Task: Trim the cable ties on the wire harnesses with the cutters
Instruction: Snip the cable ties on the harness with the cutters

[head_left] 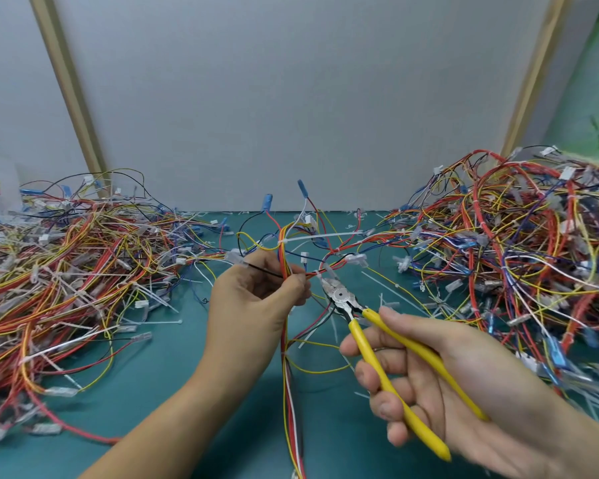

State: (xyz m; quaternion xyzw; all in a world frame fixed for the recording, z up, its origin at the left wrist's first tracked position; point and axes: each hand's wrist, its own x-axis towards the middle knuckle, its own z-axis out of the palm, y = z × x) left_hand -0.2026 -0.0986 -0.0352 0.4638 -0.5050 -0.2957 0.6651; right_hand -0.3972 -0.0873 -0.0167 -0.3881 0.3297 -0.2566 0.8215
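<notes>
Trimming is the step in hand. The left hand point(256, 295) pinches a raised harness of red, orange and yellow wires point(284, 267) between thumb and fingertips, above the green table mat point(170, 357). The right hand point(446, 371) curls round the yellow-handled steel cutters point(371, 358), handles spread, nose touching or just beside a short white plastic cable tie point(327, 271) on that harness. Whether the blades already straddle the tail is too blurred to tell.

The next move likely calls for seating the tail between the blades, close to the tie's head and clear of the wires, then squeezing. A long white tie tail point(325, 235) higher up looks untrimmed as well.

By count: one pair of cutters, one held harness with two ties visible, and two heaps of harnesses, a left heap point(66, 271) and a right heap point(516, 254). The white offcuts point(384, 286) on the mat are too many to count.
</notes>
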